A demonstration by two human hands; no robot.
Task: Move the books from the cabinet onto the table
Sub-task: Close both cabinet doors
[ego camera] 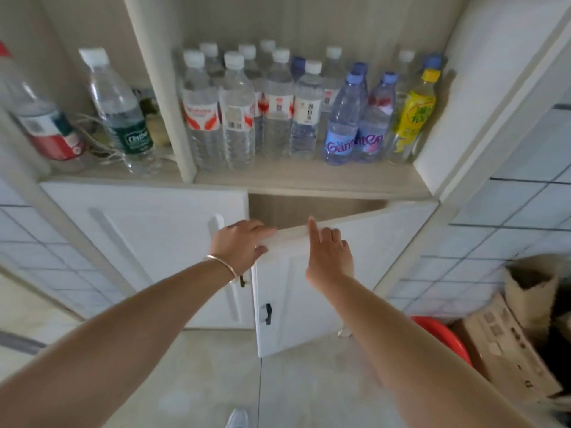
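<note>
Below the shelf (309,177) crowded with clear plastic water bottles (238,112), the white, smooth-panelled cabinet door (309,304) stands ajar, leaving a wedge-shaped gap at its top edge that shows only bare beige interior; no books are visible from this angle. Left hand (241,245) wraps its fingers (262,231) over that top edge with the thumb under it, while the right hand (329,257), just beside it, rests mostly curled with its forefinger (312,230) raised against the edge, holding nothing.
</note>
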